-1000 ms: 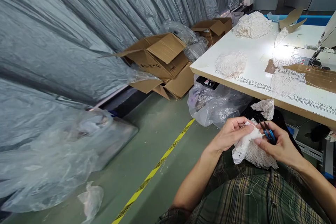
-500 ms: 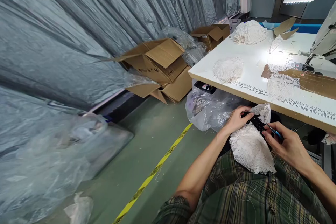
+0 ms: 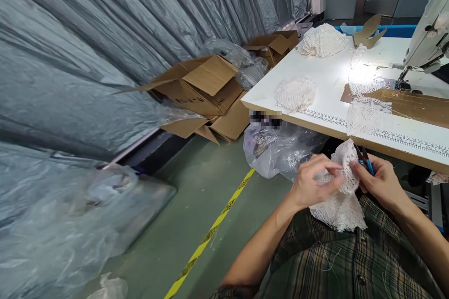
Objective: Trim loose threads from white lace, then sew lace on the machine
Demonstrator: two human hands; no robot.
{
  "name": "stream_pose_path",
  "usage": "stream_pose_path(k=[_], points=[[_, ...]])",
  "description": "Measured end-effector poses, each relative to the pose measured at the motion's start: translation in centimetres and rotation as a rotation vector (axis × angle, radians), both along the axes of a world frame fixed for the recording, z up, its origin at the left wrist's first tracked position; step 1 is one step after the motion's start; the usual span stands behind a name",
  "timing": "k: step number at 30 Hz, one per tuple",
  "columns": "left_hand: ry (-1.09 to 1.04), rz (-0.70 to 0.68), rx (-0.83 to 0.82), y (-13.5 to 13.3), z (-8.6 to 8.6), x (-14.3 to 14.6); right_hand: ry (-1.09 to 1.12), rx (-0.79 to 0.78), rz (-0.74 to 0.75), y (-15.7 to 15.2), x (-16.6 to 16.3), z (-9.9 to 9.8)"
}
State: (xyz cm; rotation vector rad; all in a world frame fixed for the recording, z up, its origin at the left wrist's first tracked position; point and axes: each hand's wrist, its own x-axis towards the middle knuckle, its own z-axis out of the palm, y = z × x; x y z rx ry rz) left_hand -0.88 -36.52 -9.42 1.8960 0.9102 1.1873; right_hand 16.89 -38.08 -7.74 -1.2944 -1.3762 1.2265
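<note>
White, patterned openwork lace (image 3: 345, 210) is draping in crumpled folds over the person's lap; the right hand (image 3: 380, 182) is pinching its upper part while also holding one pair of blue-handled thread snips (image 3: 366, 167); the left hand (image 3: 315, 182) is parting thumb and forefinger, covering some of the lace; two lace heaps (image 3: 322, 41) (image 3: 295, 93) are resting on the white surface (image 3: 259, 96); one sewing machine (image 3: 424, 32) is standing there; two open cardboard boxes (image 3: 210, 74) (image 3: 273, 46) are lying beyond.
</note>
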Motion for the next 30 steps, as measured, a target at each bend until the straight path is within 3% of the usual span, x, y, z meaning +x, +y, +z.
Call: stream_pose_path(k=[3, 6, 8, 9, 13, 15, 21, 30], points=[[-0.219, 0.049, -0.384, 1.1, -0.3, 0.1, 0.097, -0.096, 0.030, -0.3, 0.7, 0.3], [-0.368, -0.245, -0.905, 1.6, -0.9, 1.5, 0.165, -0.130, 0.017, -0.5, 1.3, 0.3], [-0.444, -0.403, -1.105, 1.4, -0.9, 2.9, 0.188, -0.144, -0.003, -0.7, 1.7, 0.1], [-0.485, -0.407, -1.146, 1.3, -0.8, 3.6, 0.191, -0.149, -0.019, -0.9, 2.0, -0.1], [-0.639, -0.144, -1.118, 0.8, 0.1, 6.2, 0.165, -0.174, -0.136, -2.3, 3.6, -0.8], [-0.672, -0.081, -1.086, 0.5, 0.6, 7.2, 0.160, -0.203, -0.204, -3.2, 4.3, -1.2], [-0.688, -0.087, -1.069, -0.5, 1.0, 9.4, 0.156, -0.203, -0.318, -4.8, 5.9, -2.1], [-0.599, -0.052, -1.037, -0.8, -0.9, 10.3, 0.142, -0.188, -0.333, -4.8, 6.3, -3.1]])
